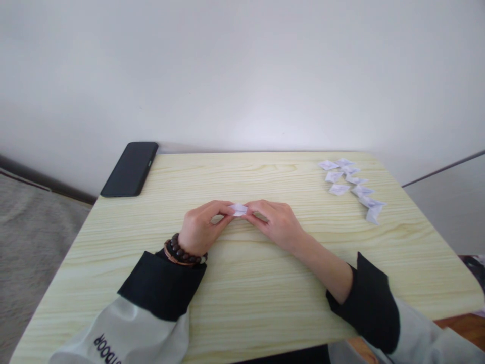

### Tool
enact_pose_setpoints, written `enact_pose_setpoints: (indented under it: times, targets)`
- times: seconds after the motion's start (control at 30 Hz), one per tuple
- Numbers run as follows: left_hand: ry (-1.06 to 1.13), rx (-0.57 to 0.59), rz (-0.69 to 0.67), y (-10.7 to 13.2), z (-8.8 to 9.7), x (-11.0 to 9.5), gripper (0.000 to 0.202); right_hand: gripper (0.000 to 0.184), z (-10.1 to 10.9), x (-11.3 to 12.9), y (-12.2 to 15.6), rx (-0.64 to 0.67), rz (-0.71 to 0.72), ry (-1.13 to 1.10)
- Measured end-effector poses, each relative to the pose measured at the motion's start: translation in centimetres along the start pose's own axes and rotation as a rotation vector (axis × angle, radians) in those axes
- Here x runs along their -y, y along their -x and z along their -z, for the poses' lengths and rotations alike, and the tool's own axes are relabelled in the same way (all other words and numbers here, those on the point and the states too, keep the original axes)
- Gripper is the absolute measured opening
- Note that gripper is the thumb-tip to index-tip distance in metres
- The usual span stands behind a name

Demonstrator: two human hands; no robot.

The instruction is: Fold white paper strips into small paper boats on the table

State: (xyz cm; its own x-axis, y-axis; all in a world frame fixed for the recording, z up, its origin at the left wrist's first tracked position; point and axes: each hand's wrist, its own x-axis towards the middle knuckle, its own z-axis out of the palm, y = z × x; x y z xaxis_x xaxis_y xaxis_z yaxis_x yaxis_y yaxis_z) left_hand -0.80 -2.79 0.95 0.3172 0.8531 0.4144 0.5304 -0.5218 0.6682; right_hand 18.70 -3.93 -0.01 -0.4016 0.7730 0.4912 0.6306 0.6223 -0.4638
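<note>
A small folded white paper (pixel 238 210) with a crease across its middle is held just over the centre of the table. My left hand (pixel 204 222), with a beaded bracelet at the wrist, pinches its left end between thumb and fingers. On the other side, my right hand (pixel 275 221) pinches the right end the same way. The fingertips cover both ends of the paper. Several small folded paper boats (pixel 339 189) of the same white paper lie in a loose group at the far right of the table, some touching one another.
The light wood-grain table (pixel 257 293) stands against a white wall (pixel 242 76). A black smartphone (pixel 130 169) lies at its far left corner, screen up. Grey fabric (pixel 30 242) shows beyond the table's left edge.
</note>
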Motion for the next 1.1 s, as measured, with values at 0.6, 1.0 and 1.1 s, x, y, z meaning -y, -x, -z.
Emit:
enact_pose_setpoints:
  times: [0.6, 1.0, 1.1]
  targets:
    - [0.525, 0.018, 0.316, -0.33, -0.09, -0.28, 0.032, 0.017, 0.06, 0.07, -0.1, -0.123, -0.004, -0.136]
    - [0.7, 0.045, 0.557, -0.76, 0.01, -0.02, 0.032, 0.016, -0.06, 0.56, -0.63, -0.122, -0.339, -0.519]
    - [0.718, 0.07, 0.578, -0.69, 0.03, 0.25, 0.033, 0.019, -0.25, 0.42, -0.73, -0.063, -0.434, -0.747]
